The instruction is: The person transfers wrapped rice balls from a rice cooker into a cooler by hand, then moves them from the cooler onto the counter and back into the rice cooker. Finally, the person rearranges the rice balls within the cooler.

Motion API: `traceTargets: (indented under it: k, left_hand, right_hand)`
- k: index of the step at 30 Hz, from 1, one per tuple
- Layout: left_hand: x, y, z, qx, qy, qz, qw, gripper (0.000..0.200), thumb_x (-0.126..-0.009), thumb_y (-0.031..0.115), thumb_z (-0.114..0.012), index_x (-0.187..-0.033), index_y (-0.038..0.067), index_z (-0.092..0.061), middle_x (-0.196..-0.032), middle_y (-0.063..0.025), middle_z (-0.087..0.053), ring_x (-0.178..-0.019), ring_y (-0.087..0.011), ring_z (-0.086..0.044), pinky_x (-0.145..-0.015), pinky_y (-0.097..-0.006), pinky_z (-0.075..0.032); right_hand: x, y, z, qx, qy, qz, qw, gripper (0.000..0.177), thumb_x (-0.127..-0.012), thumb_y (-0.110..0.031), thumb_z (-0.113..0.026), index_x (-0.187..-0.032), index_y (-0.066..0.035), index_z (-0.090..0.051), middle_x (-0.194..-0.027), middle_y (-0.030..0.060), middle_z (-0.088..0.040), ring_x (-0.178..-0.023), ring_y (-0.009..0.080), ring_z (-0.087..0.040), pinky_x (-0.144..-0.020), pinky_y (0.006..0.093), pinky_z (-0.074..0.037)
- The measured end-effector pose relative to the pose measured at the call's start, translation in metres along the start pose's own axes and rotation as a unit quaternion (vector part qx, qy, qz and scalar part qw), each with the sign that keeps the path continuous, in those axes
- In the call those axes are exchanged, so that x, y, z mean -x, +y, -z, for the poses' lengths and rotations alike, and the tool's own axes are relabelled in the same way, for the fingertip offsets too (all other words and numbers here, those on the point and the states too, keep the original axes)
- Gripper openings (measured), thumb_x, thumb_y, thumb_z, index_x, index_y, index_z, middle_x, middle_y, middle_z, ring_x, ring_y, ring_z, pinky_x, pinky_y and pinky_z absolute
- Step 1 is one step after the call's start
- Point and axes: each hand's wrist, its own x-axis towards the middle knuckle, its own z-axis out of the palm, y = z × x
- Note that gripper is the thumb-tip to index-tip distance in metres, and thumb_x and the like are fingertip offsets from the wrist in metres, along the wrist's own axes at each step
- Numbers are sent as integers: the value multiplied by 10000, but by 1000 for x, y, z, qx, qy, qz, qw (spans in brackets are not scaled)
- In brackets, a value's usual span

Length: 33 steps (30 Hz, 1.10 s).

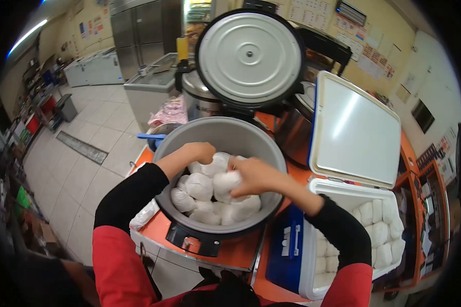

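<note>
A large grey pot [164, 179] of a rice cooker holds several white rounded bags [198, 187], which look like filled plastic bags; their contents cannot be made out. Inside the pot's far left part, my left hand [201, 152] is closed, its fingertips bent down beside a bag and partly hidden. My right hand [256, 178] wraps its thumb and fingers round one white bag [225, 185] near the middle of the pile. Behind the pot, the cooker's round lid [249, 56] stands raised.
A blue-and-white cooler [308, 245] on the right holds several similar bags [380, 234], its lid [356, 130] propped up. Another cooker [197, 92] and a pink cloth [169, 111] are behind. The pot stands on an orange table [241, 254]; a blue handle [151, 136] sticks out at left.
</note>
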Motion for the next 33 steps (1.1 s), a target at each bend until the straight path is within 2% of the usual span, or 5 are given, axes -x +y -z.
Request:
traceTargets:
  k: [5,14,17,23,33]
  left_hand:
    - [-96,-31,-67,19,91,-100,991,271,-697,184,-540,-831,-34,-630,-901,-232,-613,-851,-358,-591,-796,-426,-449]
    - [-103,-36,-51,47,-21,-70,996,769,-517,292,-739,-1132,-73,-454,-1040,-269,-547,-995,-361,-536,-859,-380,-436]
    - [-92,-21,-34,26,-36,-67,997,787,-478,292,-767,-1123,-43,-464,-1056,-253,-539,-1001,-349,-532,-864,-364,-436]
    - [-67,4,-18,73,-72,-64,993,786,-469,243,-779,-1127,-24,-443,-976,-241,-580,-954,-359,-560,-845,-377,-444]
    - [-24,9,26,132,42,-114,984,649,-455,136,-726,-1025,24,-437,-892,-173,-569,-860,-320,-569,-784,-360,-451]
  right_hand:
    - [165,14,98,-97,192,-56,975,474,-599,-149,-670,-1007,-51,-450,-872,133,-590,-809,256,-582,-750,305,-442]
    - [309,194,-30,-182,-139,-470,852,577,-550,-157,-716,-1074,-43,-502,-920,152,-587,-854,266,-577,-764,338,-469]
    - [304,246,-92,-223,-144,-472,840,607,-534,-156,-743,-1085,-43,-513,-941,160,-590,-855,288,-583,-744,340,-492]
    - [286,275,-170,160,-46,-396,903,327,-687,-83,-620,-999,-41,-533,-966,156,-594,-900,295,-582,-733,358,-489]
    - [287,229,-89,-45,-9,-343,938,203,-731,-102,-601,-931,-71,-589,-795,110,-629,-772,256,-617,-690,334,-475]
